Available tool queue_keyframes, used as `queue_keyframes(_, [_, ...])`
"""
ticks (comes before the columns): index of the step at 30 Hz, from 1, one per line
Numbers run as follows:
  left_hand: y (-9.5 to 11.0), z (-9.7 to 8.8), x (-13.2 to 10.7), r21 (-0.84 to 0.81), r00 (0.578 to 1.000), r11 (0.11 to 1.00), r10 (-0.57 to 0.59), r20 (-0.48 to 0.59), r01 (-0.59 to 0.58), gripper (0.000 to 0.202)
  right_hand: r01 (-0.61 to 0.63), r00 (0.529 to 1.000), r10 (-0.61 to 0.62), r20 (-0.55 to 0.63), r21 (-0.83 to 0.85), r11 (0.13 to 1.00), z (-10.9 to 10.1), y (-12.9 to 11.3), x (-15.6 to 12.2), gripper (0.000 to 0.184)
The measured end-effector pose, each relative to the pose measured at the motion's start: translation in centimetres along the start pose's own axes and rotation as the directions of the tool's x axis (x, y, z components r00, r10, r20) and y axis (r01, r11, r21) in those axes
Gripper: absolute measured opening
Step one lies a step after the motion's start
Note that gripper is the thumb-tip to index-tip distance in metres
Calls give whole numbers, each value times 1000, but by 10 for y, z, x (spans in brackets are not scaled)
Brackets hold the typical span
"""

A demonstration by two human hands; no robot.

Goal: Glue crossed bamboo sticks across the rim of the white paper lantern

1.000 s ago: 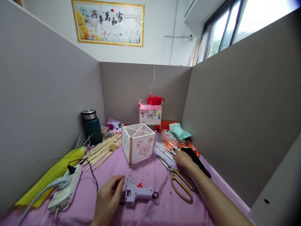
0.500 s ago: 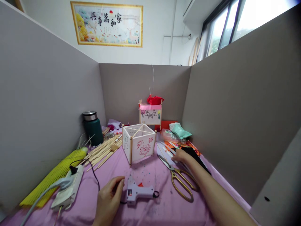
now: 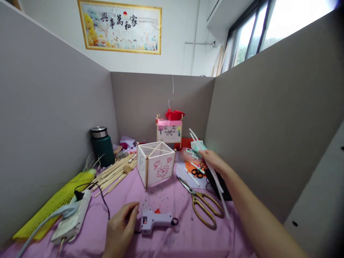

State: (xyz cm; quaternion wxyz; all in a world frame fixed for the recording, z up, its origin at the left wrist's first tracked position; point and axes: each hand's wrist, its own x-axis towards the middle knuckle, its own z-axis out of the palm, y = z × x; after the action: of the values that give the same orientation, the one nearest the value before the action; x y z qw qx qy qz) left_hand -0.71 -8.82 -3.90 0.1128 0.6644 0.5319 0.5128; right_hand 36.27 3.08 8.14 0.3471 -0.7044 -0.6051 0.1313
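Observation:
My right hand (image 3: pixel 212 159) is closed around a few long, translucent white glue sticks (image 3: pixel 214 175), raised above the right side of the table. Their lower ends hang past the gold handles of the large scissors (image 3: pixel 205 209), which lie with blades open a little. My left hand (image 3: pixel 122 225) rests on the cloth with fingers curled in, and nothing shows in it. Just right of it lies a pale lilac hot glue gun (image 3: pixel 157 220) with an orange trigger. Behind the gun stands a white box-shaped lantern frame (image 3: pixel 161 168) with wooden corner posts and red flower drawings.
Bamboo sticks (image 3: pixel 115 173), a green bottle (image 3: pixel 103 147), yellow netting (image 3: pixel 57 204) and a power strip (image 3: pixel 72 218) line the left. A finished-looking lantern (image 3: pixel 170 132) stands behind. Small black scissors (image 3: pixel 198 173) and a black pouch (image 3: pixel 219 186) lie right. Grey partitions (image 3: pixel 161 96) enclose the table.
My right hand has risen from the table on the right, lifting the glue sticks. The small black scissors and pouch show more. My left hand stays beside the glue gun; the view shifts slightly.

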Motion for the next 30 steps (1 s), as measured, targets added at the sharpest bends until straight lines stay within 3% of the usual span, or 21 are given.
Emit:
queue_keyframes(5, [-1, 0, 0, 12, 1000, 1000, 11, -1, -11, 26, 147, 973, -50, -226, 438, 887, -6, -14, -4, 30])
queue_keyframes(10, [-1, -1, -1, 2, 1000, 1000, 4, 13, -4, 27, 269, 922, -13, -386, 616, 740, 11, 2, -13, 37])
queue_keyframes(17, [-3, -1, -1, -1, 1000, 1000, -5, 27, 6, 27, 271, 938, -24, -346, 687, 674, 61, 37, -61, 37])
queue_keyframes(24, [0, -1, -1, 4, 999, 1000, -22, 26, 22, 28, 323, 895, 24, -446, 684, 655, 48, 44, -44, 43])
queue_keyframes(30, [1, -3, -2, -10, 999, 1000, -26, 32, 27, 28, 178, 953, 55, -299, 697, 695, 73, 59, -53, 47])
